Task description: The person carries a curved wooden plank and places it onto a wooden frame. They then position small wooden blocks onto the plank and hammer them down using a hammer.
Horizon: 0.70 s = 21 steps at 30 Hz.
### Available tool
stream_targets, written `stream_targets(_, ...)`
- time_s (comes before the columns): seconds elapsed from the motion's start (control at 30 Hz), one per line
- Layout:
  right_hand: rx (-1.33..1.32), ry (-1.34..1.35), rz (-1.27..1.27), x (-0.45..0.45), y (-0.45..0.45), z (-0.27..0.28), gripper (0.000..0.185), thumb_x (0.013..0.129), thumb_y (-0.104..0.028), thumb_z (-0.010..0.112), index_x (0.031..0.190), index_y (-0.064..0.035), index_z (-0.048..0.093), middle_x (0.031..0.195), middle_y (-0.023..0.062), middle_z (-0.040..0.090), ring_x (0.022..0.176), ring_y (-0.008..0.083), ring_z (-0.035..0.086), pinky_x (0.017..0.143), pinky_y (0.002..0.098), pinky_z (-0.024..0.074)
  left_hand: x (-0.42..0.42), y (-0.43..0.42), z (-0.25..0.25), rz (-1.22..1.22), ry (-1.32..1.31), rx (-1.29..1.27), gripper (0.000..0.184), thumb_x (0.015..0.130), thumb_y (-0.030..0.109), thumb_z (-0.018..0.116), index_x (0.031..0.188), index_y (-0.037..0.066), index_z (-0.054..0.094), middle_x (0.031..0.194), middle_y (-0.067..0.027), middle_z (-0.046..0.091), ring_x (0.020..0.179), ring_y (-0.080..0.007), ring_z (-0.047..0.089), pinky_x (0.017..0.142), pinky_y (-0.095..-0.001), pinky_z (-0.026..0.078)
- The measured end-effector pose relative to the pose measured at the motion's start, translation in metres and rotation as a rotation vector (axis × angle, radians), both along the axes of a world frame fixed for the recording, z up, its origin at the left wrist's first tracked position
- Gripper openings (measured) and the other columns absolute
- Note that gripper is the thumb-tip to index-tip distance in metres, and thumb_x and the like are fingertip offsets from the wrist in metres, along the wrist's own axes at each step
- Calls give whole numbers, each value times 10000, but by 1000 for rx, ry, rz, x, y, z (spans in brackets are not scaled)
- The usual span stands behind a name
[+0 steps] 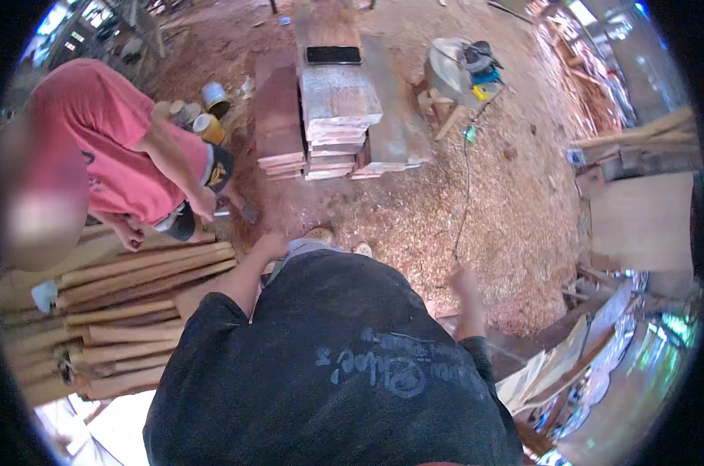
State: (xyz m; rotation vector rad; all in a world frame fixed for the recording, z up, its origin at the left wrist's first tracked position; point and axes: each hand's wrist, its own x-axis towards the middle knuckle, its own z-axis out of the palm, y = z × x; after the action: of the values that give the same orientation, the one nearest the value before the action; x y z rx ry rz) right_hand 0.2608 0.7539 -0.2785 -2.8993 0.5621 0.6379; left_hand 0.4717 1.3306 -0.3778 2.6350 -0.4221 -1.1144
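At my left side, my left hand (273,245) hangs close to my trouser leg, above the end of the stacked boards (146,276). Its fingers are too small and blurred to make out, and no object shows in it. Out to the right, my right hand (464,283) is held over the shavings-covered ground (515,256). Motion smears its fingers, and nothing can be seen in it. A dark cable (467,194) runs along the ground and its near end lies close to this hand in the view.
A person in a red shirt (111,147) stands at the left. Ahead are stacked planks (340,97) bearing a black flat object (333,54). Paint cans (208,126) stand to their left. A round-topped stand (449,62) holds a tool (480,58). Wood scraps (585,342) lie right.
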Motion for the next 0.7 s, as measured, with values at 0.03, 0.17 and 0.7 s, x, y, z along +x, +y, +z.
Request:
stream_targets(0.03, 111, 95, 76, -29, 20, -40, 228, 883, -285, 632, 946, -71, 682, 909, 187, 718, 850, 384, 692, 774, 465, 563, -13, 9, 12, 107, 44, 36, 379, 778, 323, 660, 1069, 98, 751, 1072, -186, 726, 971, -383, 695, 858, -475, 540)
stream_targets(0.17, 465, 298, 43, -87, 75, -104, 215, 889, -274, 628, 922, -73, 694, 910, 165, 719, 850, 351, 691, 801, 457, 559, -72, 28, 56, 443, 113, 80, 378, 778, 359, 681, 1058, 120, 765, 1073, -183, 729, 980, -351, 707, 869, -461, 548)
stream_targets(0.7, 865, -267, -753, 195, 0, 32, 150, 942, -201, 595, 965, -62, 648, 735, 34, 635, 576, 125, 584, 475, 241, 431, -18, 19, 78, 673, -63, -244, 349, 851, 332, 654, 1059, 60, 723, 1091, -206, 712, 1030, -348, 689, 912, -439, 532)
